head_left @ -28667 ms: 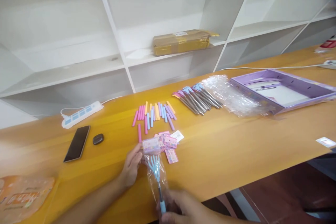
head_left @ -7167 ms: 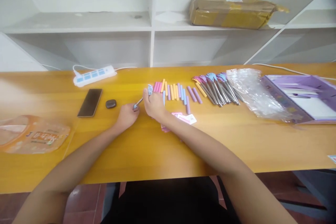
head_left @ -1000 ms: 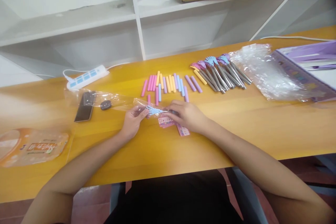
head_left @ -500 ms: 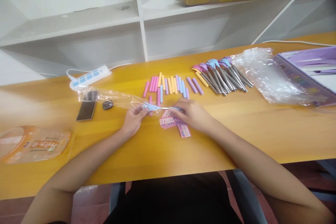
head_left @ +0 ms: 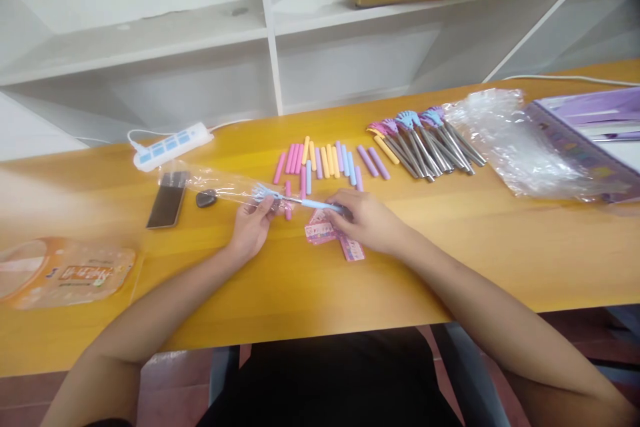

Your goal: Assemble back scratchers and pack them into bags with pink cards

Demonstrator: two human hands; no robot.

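Observation:
A blue back scratcher (head_left: 315, 204) with a hand-shaped head lies level between my hands, its head inside a clear plastic bag (head_left: 215, 185). My left hand (head_left: 253, 223) pinches the bag's mouth around the blue head. At the handle end, my right hand (head_left: 367, 217) has its fingers closed on the blue grip. Pink printed cards (head_left: 320, 232) lie on the table partly under my right hand. Just beyond are several pink, yellow, purple and blue tubes (head_left: 330, 161). Several metal-rod scratchers (head_left: 430, 147) with coloured hand heads are piled behind to the right.
A phone (head_left: 166, 203), a black oval object (head_left: 205, 198) and a white power strip (head_left: 173, 145) are at the left. An orange package (head_left: 75, 272) lies front left. Clear bags (head_left: 520, 147) and a purple box (head_left: 575, 140) are at the right, shelves behind.
The blue head has moved left, further into the clear bag, and more of the blue grip shows beside my right hand. My view has shifted slightly.

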